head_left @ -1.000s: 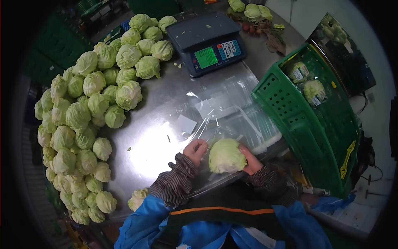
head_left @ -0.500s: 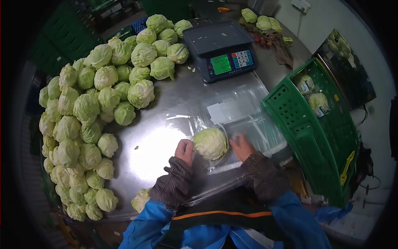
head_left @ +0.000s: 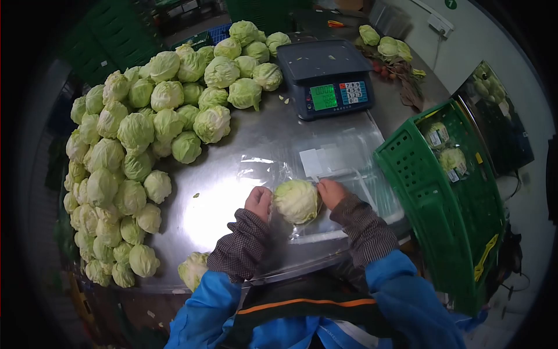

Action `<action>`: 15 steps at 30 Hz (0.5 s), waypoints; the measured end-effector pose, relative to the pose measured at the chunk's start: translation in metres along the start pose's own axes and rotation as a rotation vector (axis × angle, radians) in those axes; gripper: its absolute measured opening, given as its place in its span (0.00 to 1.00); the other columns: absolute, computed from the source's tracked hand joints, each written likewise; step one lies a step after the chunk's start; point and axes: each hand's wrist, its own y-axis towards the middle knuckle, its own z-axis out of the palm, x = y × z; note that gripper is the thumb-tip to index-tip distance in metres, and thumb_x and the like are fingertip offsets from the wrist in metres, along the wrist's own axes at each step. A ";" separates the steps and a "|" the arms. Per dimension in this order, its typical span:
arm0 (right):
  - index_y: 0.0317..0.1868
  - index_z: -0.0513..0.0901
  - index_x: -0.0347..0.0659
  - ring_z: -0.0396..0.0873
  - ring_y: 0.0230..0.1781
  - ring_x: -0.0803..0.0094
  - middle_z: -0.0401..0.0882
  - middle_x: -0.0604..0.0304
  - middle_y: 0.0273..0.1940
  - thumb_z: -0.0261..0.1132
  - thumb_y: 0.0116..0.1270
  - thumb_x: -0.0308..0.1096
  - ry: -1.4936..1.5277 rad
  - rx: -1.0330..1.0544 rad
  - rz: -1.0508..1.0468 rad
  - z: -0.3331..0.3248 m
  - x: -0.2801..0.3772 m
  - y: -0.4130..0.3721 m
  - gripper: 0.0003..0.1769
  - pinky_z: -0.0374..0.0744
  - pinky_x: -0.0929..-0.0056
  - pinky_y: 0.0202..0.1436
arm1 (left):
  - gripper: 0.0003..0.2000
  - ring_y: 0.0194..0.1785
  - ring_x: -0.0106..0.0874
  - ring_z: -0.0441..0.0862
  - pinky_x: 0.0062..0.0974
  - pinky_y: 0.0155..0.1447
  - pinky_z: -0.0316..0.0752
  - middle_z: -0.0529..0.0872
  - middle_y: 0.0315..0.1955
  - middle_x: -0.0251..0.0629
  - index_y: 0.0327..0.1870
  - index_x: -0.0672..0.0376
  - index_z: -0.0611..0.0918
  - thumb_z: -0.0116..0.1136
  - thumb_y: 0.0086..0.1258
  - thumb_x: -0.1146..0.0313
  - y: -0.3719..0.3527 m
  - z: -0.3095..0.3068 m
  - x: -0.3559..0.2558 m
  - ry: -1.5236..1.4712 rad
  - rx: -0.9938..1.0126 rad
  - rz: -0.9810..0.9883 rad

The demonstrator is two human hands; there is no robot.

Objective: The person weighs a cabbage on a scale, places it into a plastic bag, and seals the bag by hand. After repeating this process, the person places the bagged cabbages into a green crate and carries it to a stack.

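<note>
A cabbage head rests on clear plastic film on the metal table, between my hands. My left hand is closed at the cabbage's left side, pinching the edge of the film. On the other side, my right hand is closed against the upper right of the cabbage, with its fingertips on the film. More plastic bags lie flat to the right, with a white label on them.
A large pile of cabbages covers the left side. A scale stands at the back. On the right is a tilted green crate with wrapped cabbages. One cabbage sits at the near edge.
My right hand has moved left onto the cabbage's side and its fingers have closed. My left hand stays beside the cabbage. The whole view has shifted slightly.
</note>
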 end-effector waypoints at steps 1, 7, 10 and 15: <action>0.39 0.78 0.35 0.76 0.40 0.43 0.79 0.41 0.36 0.46 0.68 0.46 -0.025 0.000 -0.006 -0.018 0.017 -0.015 0.22 0.74 0.52 0.44 | 0.06 0.24 0.17 0.67 0.16 0.28 0.65 0.73 0.24 0.27 0.38 0.59 0.75 0.52 0.70 0.66 -0.003 0.002 -0.008 -0.012 0.005 0.025; 0.29 0.74 0.33 0.72 0.21 0.57 0.72 0.47 0.22 0.51 0.68 0.36 0.451 -0.098 -0.134 -0.074 0.065 -0.109 0.15 0.70 0.63 0.29 | 0.06 0.22 0.16 0.67 0.14 0.28 0.65 0.72 0.23 0.25 0.37 0.59 0.74 0.49 0.71 0.66 -0.053 0.006 -0.077 -0.053 -0.011 0.188; 0.27 0.72 0.31 0.65 0.17 0.71 0.67 0.51 0.18 0.55 0.66 0.31 0.478 -0.136 -0.183 -0.078 0.070 -0.153 0.12 0.66 0.71 0.23 | 0.05 0.24 0.16 0.67 0.15 0.29 0.66 0.72 0.24 0.25 0.37 0.59 0.74 0.48 0.72 0.67 -0.072 0.019 -0.106 0.042 0.064 0.240; 0.25 0.72 0.32 0.63 0.19 0.82 0.66 0.62 0.16 0.56 0.66 0.30 0.566 -0.072 -0.051 -0.050 0.031 -0.205 0.12 0.65 0.77 0.23 | 0.05 0.32 0.17 0.72 0.16 0.35 0.70 0.75 0.29 0.28 0.43 0.60 0.74 0.46 0.70 0.73 -0.118 0.070 -0.098 0.297 0.371 0.098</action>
